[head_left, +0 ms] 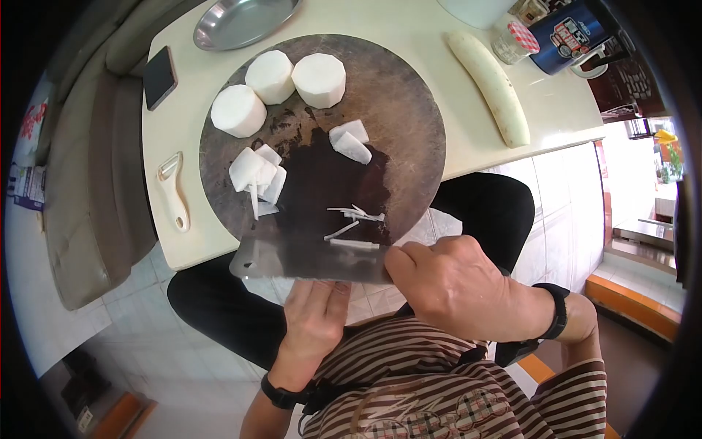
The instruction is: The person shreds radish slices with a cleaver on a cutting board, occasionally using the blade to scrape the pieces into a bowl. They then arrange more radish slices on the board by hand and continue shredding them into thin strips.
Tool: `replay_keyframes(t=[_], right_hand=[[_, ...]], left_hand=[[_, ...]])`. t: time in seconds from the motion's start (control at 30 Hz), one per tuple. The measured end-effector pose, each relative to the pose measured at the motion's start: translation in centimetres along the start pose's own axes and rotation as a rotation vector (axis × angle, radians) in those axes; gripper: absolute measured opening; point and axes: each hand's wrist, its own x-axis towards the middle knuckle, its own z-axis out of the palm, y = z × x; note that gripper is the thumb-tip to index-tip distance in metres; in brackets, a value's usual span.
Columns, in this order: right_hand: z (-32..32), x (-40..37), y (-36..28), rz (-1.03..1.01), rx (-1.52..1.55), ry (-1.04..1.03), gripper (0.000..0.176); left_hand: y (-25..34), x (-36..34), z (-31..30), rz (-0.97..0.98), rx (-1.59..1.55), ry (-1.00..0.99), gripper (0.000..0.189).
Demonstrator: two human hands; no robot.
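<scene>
My right hand [446, 282] is wrapped round the handle end of a broad cleaver [311, 260], whose blade lies across the near edge of the round cutting board [409, 110]. Below the blade is my left hand [318, 311], its fingertips at the blade's lower edge and partly hidden; whether they hold anything does not show. Thin white strips [355, 214] lie just beyond the blade. Flat white slices [256, 172] are piled at the board's left, and two more slices [351, 143] overlap near its middle. Several thick white radish chunks [318, 80] stand at the back.
A peeler [172, 192] and a phone [160, 78] lie on the table [197, 238] at left. Behind the board is a metal dish [245, 22]. A long radish [490, 88], a jar [515, 42] and a blue canister [567, 36] are at right.
</scene>
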Motion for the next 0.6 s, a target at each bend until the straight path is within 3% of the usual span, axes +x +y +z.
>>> replay_keyframes(t=[0.07, 0.3, 0.6], right_hand=[[-0.4, -0.5, -0.7, 0.066, -0.011, -0.086, 0.019], [0.0, -0.1, -0.4, 0.042, -0.035, -0.101, 0.015], [0.8, 0.6, -0.1, 0.052, 0.046, 0.061, 0.014]], left_hand=[[0.1, -0.3, 0.0, -0.03, -0.021, 0.002, 0.02], [0.1, -0.4, -0.3, -0.024, -0.005, -0.013, 0.022], [0.2, -0.1, -0.1, 0.005, 0.055, -0.026, 0.022]])
